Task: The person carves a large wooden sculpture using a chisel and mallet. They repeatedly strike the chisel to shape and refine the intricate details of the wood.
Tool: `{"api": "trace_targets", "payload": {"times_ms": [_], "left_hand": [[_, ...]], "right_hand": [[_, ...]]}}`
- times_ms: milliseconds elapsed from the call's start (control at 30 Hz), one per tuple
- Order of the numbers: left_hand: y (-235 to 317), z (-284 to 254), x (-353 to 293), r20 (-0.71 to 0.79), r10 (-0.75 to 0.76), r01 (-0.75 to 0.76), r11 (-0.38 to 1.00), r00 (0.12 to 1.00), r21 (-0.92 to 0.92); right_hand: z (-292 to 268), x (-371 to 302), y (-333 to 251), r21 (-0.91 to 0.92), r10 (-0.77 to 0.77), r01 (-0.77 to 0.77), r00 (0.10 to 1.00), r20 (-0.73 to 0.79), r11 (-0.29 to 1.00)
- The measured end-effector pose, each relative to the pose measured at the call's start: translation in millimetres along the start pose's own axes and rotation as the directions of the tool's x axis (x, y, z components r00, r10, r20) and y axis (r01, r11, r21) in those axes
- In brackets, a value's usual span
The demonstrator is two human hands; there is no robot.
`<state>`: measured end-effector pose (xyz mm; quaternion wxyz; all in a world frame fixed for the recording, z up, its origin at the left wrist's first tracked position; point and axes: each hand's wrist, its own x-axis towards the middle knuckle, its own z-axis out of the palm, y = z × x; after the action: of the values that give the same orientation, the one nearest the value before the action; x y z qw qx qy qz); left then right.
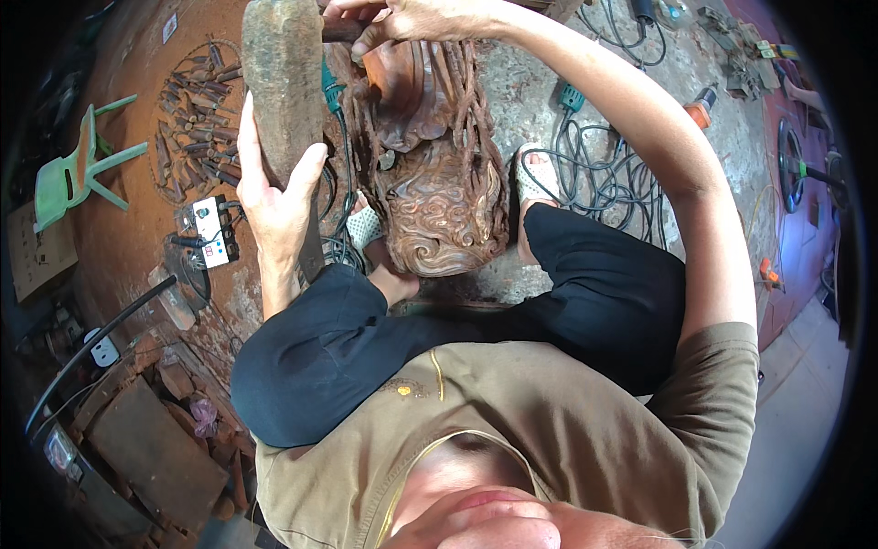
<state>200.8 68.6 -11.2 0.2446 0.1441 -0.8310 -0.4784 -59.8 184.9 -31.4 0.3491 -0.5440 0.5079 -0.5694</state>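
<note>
My left hand (279,201) grips the lower part of a long, worn grey-brown block (283,82), thumb on one side and fingers along the other. At the top edge, my right hand (402,20) is closed on a dark rounded handle (342,30), which meets or passes behind the block's upper right side; whether they are joined I cannot tell. Below the hands, between my feet, stands a brown wood carving (444,215) with swirling cloud-like relief and twisted root-like strands. Neither hand touches the carving.
Many dark-handled tools (197,119) lie in a heap at the left, near a green plastic chair (69,183) and a white power strip (216,233). Black cables (594,183) coil beside my right foot. Wood scraps (155,448) pile up at lower left. An orange power tool (700,110) lies right.
</note>
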Motion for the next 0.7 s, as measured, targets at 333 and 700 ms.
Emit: {"api": "trace_targets", "payload": {"times_ms": [333, 700], "left_hand": [[0.8, -1.7, 1.6, -0.009, -0.041, 0.04, 0.997, 0.999, -0.071], [-1.6, -3.4, 2.1, -0.04, 0.01, -0.013, 0.998, 0.999, -0.069]], "right_hand": [[-2.0, 3.8, 5.2, -0.253, -0.065, 0.073, 0.997, 0.04, 0.965], [2.1, 7.0, 6.6, -0.224, -0.085, 0.081, 0.996, -0.009, 0.971]]}}
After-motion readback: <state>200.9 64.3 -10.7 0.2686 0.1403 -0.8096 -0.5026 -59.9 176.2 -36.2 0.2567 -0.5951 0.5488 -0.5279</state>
